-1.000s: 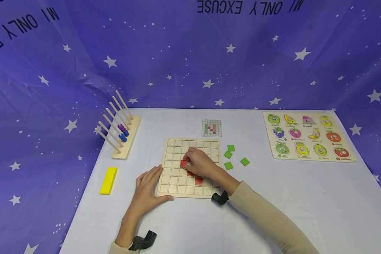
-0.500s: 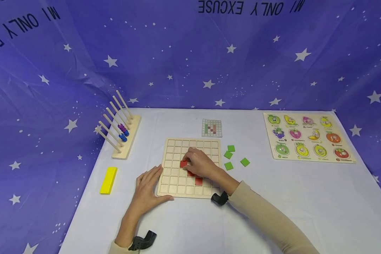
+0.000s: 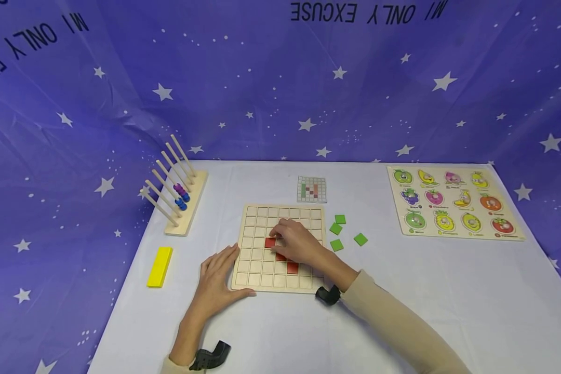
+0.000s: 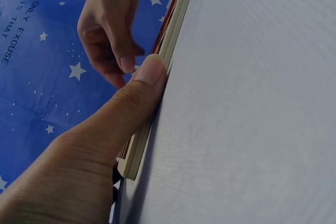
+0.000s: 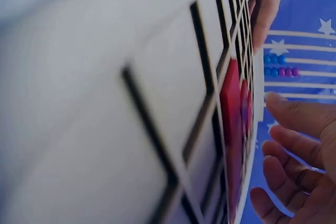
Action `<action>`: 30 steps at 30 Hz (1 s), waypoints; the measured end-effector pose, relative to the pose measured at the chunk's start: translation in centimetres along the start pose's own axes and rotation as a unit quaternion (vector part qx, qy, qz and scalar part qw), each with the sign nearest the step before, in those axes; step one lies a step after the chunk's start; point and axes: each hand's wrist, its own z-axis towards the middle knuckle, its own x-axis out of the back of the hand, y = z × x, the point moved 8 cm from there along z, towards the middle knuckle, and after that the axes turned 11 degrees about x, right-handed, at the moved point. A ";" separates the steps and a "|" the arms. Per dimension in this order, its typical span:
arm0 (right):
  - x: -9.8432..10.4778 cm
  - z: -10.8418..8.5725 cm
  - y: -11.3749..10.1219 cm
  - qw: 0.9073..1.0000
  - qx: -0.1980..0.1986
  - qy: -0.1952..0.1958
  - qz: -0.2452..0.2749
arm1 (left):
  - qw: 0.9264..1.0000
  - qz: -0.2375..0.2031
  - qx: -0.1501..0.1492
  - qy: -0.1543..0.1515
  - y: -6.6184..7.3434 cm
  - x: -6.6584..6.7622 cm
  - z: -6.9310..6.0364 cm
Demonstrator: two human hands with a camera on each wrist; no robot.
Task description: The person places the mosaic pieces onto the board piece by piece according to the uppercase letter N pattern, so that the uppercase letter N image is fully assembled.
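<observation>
At the middle of the white-covered table, a flat, square wooden board with shallow gridded cells is lying, its left and near edges meeting the left hand, whose fingers are resting widely spread from the thumb. Over the cells the right hand is hovering, its fingers loosely curled and parted, near smooth red tiles that are sitting in the grid. Just beyond the right edge, four thin green tiles are lying loose, white cloth stretching between them and the fruit puzzle.
</observation>
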 end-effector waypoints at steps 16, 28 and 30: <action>6.0 -6.0 3.5 0.998 -0.025 0.061 0.016 | 1.000 -0.005 -0.002 0.007 0.1 0.0 0.0; 6.3 -10.5 7.0 0.997 -0.068 0.034 0.012 | 1.000 -0.005 0.001 -0.001 0.0 -0.1 0.0; 6.1 -10.9 7.3 0.997 -0.070 0.031 0.009 | 1.000 -0.004 0.003 -0.001 0.0 -0.1 -0.1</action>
